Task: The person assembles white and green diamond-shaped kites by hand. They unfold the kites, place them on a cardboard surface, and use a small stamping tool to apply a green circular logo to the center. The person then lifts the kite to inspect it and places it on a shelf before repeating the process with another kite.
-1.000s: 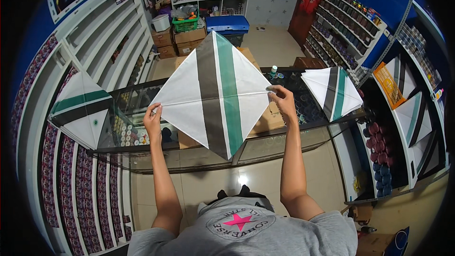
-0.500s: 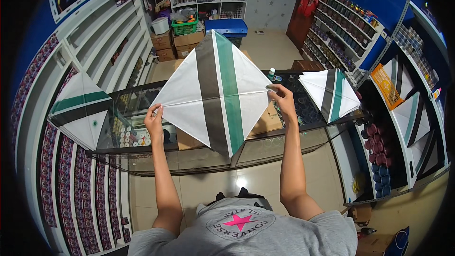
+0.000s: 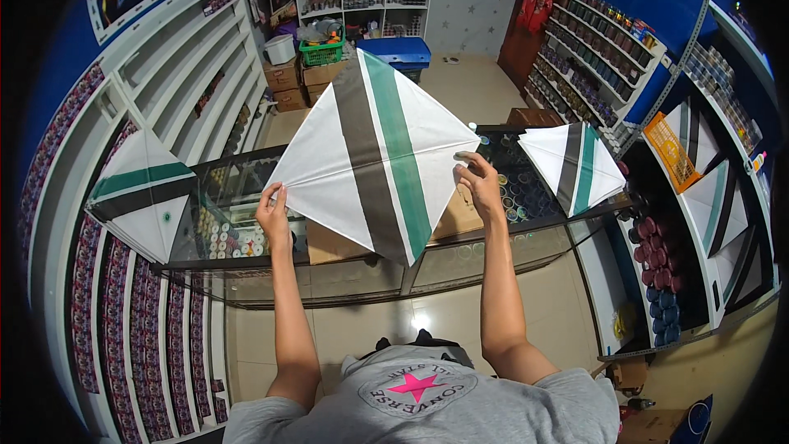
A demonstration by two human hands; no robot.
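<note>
I hold up a white diamond kite (image 3: 371, 156) with a dark grey and a green stripe running down its middle, spread flat above the glass counter (image 3: 246, 259). My left hand (image 3: 274, 214) pinches its left corner. My right hand (image 3: 479, 183) pinches its right corner. The kite hides part of the counter top behind it.
A second kite (image 3: 142, 193) of the same pattern lies on the counter's left end, a third kite (image 3: 573, 166) on its right end. More kites (image 3: 711, 197) hang at the right shelves. Shelves of spools line both sides. Boxes (image 3: 288, 82) and a green basket (image 3: 320, 52) stand at the back.
The kite and both hands have kept nearly the same pose; my head has shifted slightly, so the scene sits a little differently in view.
</note>
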